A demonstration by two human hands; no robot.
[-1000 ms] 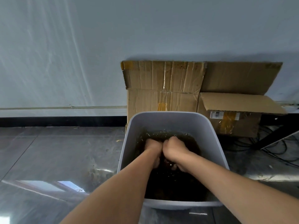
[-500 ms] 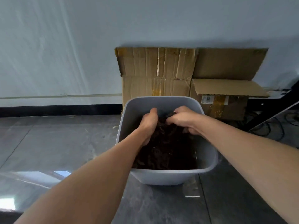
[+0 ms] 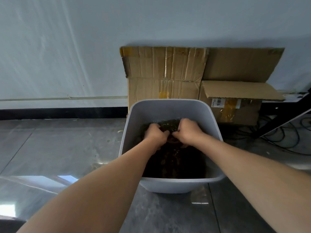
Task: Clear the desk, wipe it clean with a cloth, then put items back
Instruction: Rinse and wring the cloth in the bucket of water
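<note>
Left hand [image 3: 155,134], right hand [image 3: 188,132] sunk back into bin [image 3: 168,109] | both hands clenched on dark cloth [image 3: 170,123]

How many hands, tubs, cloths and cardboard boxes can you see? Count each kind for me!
Hands: 2, left hand, right hand
Tubs: 1, grey tub
Cloths: 1, dark cloth
Boxes: 2, left cardboard box, right cardboard box
Total: 6

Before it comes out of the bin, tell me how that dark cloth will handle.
Likely floppy: the dark cloth bunches between the left hand and right hand. Probably heavy for its size and dripping, since it sits in dark water in the grey bin.
</note>
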